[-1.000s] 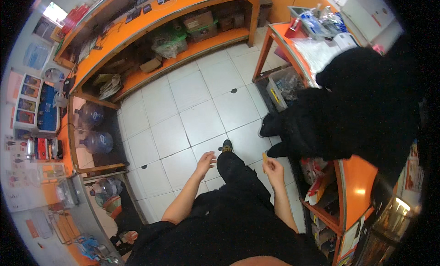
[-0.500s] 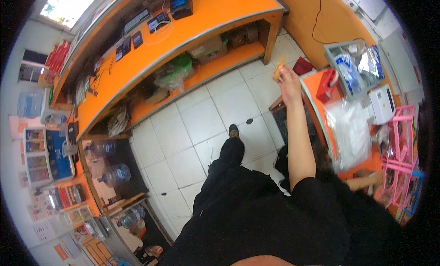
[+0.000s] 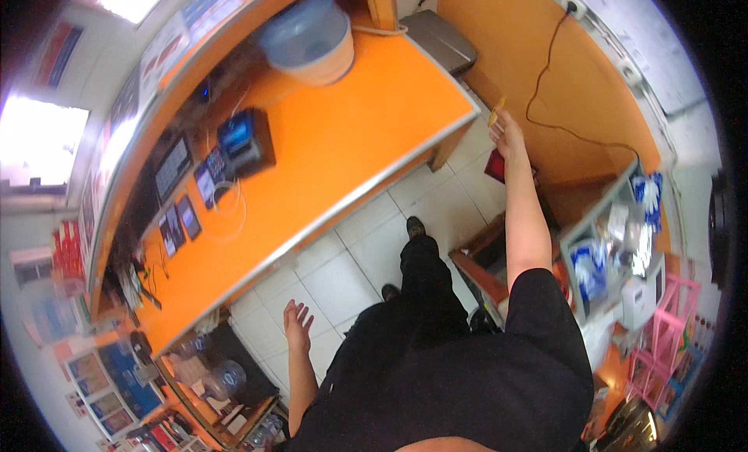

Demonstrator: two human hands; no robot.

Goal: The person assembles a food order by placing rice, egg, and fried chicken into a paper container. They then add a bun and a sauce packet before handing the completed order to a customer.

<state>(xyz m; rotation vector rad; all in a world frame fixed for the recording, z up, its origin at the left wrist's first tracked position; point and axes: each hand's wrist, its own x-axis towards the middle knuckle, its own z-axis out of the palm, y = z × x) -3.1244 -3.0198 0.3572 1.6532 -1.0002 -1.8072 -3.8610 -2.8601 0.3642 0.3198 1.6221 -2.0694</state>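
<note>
My right hand (image 3: 508, 134) reaches far forward on the right, its fingers closed on a small, thin yellow-orange piece (image 3: 496, 111). What kind of thing it is cannot be made out. Below that hand a dark red object (image 3: 499, 166) sits low by the orange wall. Over the tiled floor hangs my left hand (image 3: 298, 326), fingers apart with nothing in them, close to the front edge of the orange counter (image 3: 351, 132).
A blue-and-clear tub (image 3: 312, 43) and a black device (image 3: 245, 143) stand on the counter, with phones (image 3: 178, 224) to the left. To my right are a grey bin of packets (image 3: 596, 253), a white device (image 3: 640, 300) and pink racks (image 3: 662, 327). A cable (image 3: 538, 86) hangs along the wall.
I have stepped forward, and the counter is nearer, with the tub now in view. My left hand has come into view. The yellow-orange piece is still in my right hand.
</note>
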